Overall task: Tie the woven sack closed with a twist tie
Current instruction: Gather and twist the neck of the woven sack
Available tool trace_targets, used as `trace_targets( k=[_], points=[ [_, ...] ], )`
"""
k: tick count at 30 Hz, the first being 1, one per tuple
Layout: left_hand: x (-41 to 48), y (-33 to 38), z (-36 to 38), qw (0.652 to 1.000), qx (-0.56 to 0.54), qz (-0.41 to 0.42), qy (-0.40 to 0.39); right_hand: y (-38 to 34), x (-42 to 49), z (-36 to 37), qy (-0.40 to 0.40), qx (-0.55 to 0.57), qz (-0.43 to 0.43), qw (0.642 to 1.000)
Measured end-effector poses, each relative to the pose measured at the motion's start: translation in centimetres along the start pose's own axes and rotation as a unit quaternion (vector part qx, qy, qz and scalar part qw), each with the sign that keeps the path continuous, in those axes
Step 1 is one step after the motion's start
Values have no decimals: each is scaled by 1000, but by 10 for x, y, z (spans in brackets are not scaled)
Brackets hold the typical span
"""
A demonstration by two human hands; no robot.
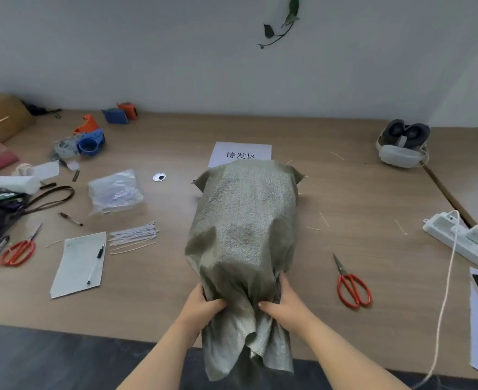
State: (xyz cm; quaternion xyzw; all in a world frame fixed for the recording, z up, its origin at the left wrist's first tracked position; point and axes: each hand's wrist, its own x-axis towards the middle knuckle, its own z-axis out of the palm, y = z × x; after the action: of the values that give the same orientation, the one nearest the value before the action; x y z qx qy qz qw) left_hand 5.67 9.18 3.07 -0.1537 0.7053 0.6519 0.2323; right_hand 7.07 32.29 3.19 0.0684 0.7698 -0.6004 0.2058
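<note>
Grey-green woven plastic sack (pixel 243 220) is lying full on the wooden table (pixel 344 192), its loose mouth hanging over the near edge toward me. I am pinching its neck from both sides: my left hand (pixel 201 304) is bunching fabric with fingers curled tight, and my right hand (pixel 284 301) is clamping the opposite side. White twist ties (pixel 132 235) are lying in a bundle to the left, beside a sheet of paper (pixel 79 264).
</note>
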Motion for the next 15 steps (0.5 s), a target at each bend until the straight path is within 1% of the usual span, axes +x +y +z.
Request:
trace_targets(
  k=[2,5,7,10,12,15],
  points=[
    [4,6,-5,999,-16,13,37,-9,1,4,13,24,-7,1000],
    [7,24,-7,997,-36,24,60,-24,7,11,54,49,-18,997],
    [10,36,-6,995,-47,49,68,-34,12,15,79,56,-15,995],
    [13,52,-13,990,-70,102,60,-53,15,21,113,64,-16,991],
    [15,64,-18,986,-82,130,69,-63,17,23,132,93,-41,986],
    [18,85,-23,975,-114,169,89,-78,18,21,151,134,-107,974]
  ],
)
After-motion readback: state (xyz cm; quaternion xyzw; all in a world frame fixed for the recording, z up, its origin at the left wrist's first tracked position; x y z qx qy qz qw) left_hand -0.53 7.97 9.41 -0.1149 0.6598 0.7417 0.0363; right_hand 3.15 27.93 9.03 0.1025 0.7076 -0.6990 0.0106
